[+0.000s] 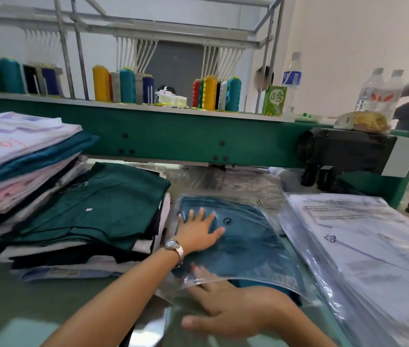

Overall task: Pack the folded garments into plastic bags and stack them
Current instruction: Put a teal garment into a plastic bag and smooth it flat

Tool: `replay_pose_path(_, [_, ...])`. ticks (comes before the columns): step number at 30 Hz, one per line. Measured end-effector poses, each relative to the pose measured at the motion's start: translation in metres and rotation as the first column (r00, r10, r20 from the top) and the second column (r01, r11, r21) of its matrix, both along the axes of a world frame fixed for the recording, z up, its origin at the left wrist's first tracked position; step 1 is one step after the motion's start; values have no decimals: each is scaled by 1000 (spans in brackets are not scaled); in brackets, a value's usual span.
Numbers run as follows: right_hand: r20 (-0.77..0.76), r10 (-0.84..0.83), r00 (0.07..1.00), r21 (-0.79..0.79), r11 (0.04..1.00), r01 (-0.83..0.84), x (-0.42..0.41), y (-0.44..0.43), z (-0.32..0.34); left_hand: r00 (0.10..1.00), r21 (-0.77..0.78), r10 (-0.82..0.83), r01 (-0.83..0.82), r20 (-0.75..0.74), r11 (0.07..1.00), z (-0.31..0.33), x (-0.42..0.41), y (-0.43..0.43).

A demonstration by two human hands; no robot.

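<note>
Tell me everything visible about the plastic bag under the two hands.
The plastic bag is clear, glossy and wrinkled, lying flat on the table. A folded teal garment fills it. Its unsealed mouth faces the person. The left hand presses flat on top; the right hand slips straight fingers into the mouth.

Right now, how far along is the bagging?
Done: bagged stack at right. In hand: teal garment mostly inside its bag, left hand pressing it flat, right hand at the open mouth. Left: unbagged piles at left.

Fingertips (199, 272) of right hand (231, 306) under bag (261, 249)
</note>
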State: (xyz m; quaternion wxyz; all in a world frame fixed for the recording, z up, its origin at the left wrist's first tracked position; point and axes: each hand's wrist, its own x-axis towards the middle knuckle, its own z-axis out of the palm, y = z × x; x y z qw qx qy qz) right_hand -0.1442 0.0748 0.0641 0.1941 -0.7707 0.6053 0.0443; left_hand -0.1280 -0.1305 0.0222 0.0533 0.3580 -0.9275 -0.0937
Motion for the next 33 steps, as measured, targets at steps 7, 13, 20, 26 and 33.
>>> replay_pose_path(7, [549, 27, 835, 178, 973, -149, -29, -2, 84, 991, -92, -70, 80, 115, 993, -41, 18, 13])
replay_pose_path(13, [749, -272, 604, 57, 935, 351, -51, -88, 49, 990, 12, 1, 1, -139, 1000, -15, -1, 14])
replay_pose_path(20, [897, -324, 302, -53, 599, 799, -91, -187, 26, 953, -254, 272, -298, -134, 920, 13, -33, -37])
replay_pose_path(26, [574, -333, 748, -351, 725, 592, -120, -232, -35, 952, -280, 272, -301, -138, 912, -26, -48, -61])
replay_pose_path(33, [252, -395, 884, -490, 735, 468, -144, -233, -91, 969, -294, 235, -247, -77, 923, -46, -48, -69])
